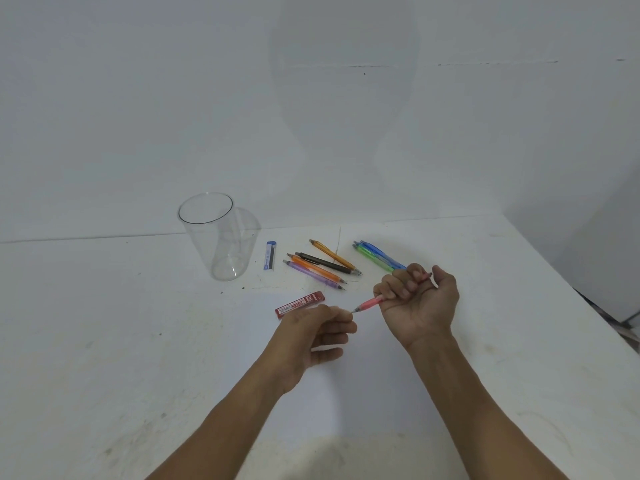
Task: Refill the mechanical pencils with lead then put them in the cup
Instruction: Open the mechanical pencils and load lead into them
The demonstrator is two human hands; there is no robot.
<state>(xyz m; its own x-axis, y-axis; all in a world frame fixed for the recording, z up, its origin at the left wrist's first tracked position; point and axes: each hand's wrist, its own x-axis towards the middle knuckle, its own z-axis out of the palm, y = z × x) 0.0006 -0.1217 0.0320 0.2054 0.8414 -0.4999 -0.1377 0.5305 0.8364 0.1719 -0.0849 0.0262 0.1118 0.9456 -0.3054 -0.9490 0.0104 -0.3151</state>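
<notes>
Because my right hand (pixel 419 306) is curled into a fist round the pink pencil (pixel 372 302), most of its barrel is hidden; only the front part and metal tip stick out toward the left, and a bit of the back end shows past my thumb. My left hand (pixel 322 336) meets that tip with thumb and forefinger pressed together, the other fingers loosely curled below. Whether they pinch the tip itself or a lead, I cannot tell: it is too small to make out. Both hands hover above the table (pixel 104 341), and my forearms are cut off at the bottom edge.

Behind my right hand lie a green pencil (pixel 374 258) and a blue pencil (pixel 382 254) side by side, their near ends hidden by my knuckles. To their left a yellow pencil (pixel 332 254), a black pencil (pixel 325 263), an orange pencil (pixel 315 268) and a purple pencil (pixel 311 274) lie close together, all flat on the table.

My clear cup (pixel 214 237) stands upright at the far left, apart from every pencil. A blue lead case (pixel 270 256) lies just right of it, with a dark strip showing inside. A red lead case (pixel 300 304) lies just beyond my left hand; what it holds I cannot see.
</notes>
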